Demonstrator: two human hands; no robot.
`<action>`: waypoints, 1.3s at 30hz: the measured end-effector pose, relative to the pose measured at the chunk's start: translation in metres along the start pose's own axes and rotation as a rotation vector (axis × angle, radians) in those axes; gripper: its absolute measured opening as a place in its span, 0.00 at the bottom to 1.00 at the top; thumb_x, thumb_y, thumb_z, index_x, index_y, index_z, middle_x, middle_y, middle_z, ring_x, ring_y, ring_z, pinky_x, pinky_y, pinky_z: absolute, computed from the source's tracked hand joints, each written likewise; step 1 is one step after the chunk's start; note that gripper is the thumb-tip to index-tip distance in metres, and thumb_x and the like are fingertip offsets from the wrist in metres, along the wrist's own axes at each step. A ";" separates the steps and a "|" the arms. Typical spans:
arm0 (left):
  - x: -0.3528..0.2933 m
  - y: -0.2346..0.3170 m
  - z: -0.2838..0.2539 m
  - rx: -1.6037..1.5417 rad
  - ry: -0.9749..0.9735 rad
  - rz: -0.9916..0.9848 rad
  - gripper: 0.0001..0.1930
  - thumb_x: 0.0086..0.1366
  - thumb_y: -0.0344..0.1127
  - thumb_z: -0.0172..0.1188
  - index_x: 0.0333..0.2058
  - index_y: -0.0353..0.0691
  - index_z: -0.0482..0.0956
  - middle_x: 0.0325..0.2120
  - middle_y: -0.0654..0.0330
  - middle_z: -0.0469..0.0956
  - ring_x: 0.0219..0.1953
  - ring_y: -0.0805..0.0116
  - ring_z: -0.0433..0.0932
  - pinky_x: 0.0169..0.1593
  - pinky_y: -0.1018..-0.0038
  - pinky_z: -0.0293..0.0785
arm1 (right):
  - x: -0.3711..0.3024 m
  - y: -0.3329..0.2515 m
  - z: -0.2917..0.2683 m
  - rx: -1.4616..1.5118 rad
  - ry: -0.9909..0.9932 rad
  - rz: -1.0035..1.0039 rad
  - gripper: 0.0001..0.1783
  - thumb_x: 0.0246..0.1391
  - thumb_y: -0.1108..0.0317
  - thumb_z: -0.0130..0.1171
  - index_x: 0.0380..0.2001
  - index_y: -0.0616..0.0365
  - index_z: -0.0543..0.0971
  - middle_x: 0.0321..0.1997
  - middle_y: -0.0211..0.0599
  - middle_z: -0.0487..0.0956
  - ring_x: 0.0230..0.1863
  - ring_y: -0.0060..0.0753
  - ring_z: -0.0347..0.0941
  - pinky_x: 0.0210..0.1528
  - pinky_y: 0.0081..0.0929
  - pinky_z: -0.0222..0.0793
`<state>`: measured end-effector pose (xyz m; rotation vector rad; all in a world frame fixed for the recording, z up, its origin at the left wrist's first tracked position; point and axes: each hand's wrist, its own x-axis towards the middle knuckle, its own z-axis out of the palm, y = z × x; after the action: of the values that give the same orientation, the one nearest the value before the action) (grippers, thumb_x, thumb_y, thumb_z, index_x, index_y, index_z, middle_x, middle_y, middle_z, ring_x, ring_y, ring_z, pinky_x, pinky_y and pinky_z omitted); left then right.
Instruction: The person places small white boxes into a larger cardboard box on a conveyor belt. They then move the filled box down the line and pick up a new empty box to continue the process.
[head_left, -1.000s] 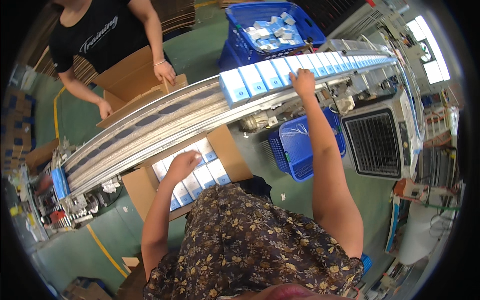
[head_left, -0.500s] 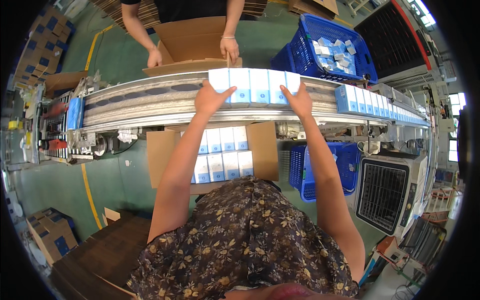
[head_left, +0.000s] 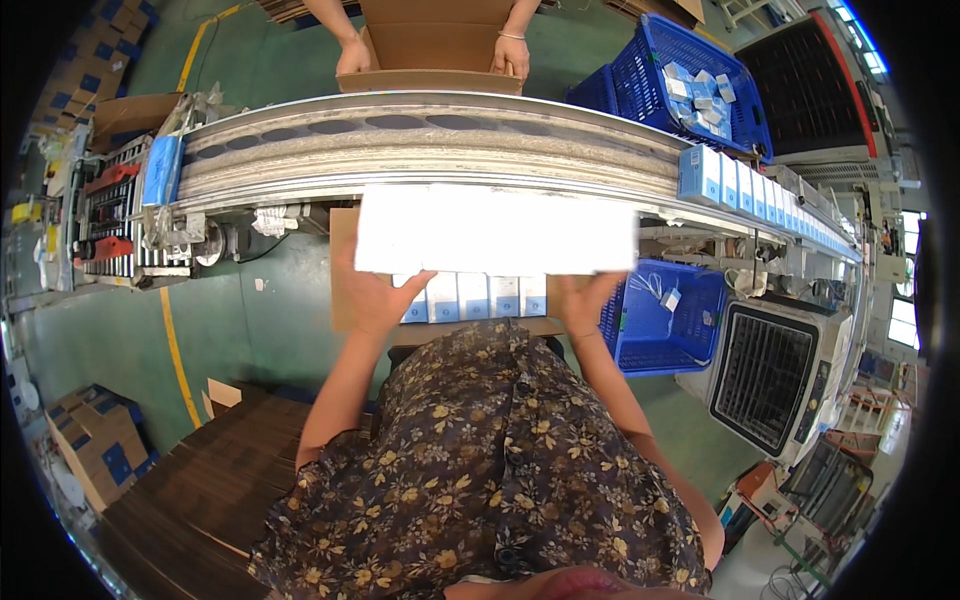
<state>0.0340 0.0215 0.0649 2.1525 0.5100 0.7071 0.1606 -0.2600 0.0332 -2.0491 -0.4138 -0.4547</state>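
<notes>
Between my two hands hangs a row of white cartons (head_left: pixel 495 228), pressed together into one bright block above the near side of the conveyor. My left hand (head_left: pixel 376 300) grips its left end from below, thumb turned inward. At the other end my right hand (head_left: pixel 584 300) clamps the row, its fingers partly hidden. Underneath, an open cardboard box (head_left: pixel 345 290) holds several white and blue cartons (head_left: pixel 472 298). The held row covers the box's far part.
The conveyor (head_left: pixel 420 150) crosses in front of me, with more cartons (head_left: pixel 720 180) lined up at its right. Across it, a co-worker's hands (head_left: pixel 510 55) hold another cardboard box (head_left: pixel 435 40). Blue baskets (head_left: pixel 660 340) stand near and far on the right.
My hands have lifted the row of cartons off the conveyor and drawn it toward me, over the cardboard box. My view has shifted, and the co-worker's hands have moved on their box.
</notes>
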 end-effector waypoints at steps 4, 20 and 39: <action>-0.047 -0.128 0.043 0.027 -0.368 -0.483 0.29 0.62 0.52 0.65 0.50 0.33 0.72 0.32 0.46 0.81 0.37 0.49 0.81 0.41 0.60 0.76 | -0.027 0.052 0.033 -0.264 -0.602 0.181 0.53 0.54 0.46 0.64 0.66 0.76 0.52 0.63 0.70 0.63 0.63 0.64 0.64 0.63 0.41 0.64; -0.053 -0.228 -0.046 0.577 -0.174 -0.593 0.22 0.70 0.50 0.52 0.50 0.36 0.75 0.38 0.46 0.79 0.41 0.46 0.78 0.45 0.56 0.74 | -0.006 0.106 -0.032 -0.787 -0.592 -0.193 0.29 0.54 0.63 0.61 0.58 0.63 0.71 0.54 0.47 0.75 0.51 0.51 0.74 0.50 0.45 0.71; -0.018 -0.051 0.066 0.745 -0.428 0.109 0.34 0.65 0.47 0.58 0.68 0.48 0.60 0.68 0.55 0.58 0.69 0.47 0.55 0.67 0.43 0.52 | -0.056 0.124 0.072 -0.004 -0.593 0.653 0.62 0.41 0.48 0.76 0.67 0.72 0.52 0.62 0.60 0.70 0.57 0.52 0.74 0.54 0.44 0.72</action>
<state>0.0563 0.0047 -0.0158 2.9400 0.4667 0.0762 0.1804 -0.2631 -0.1198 -2.1524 -0.0633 0.5558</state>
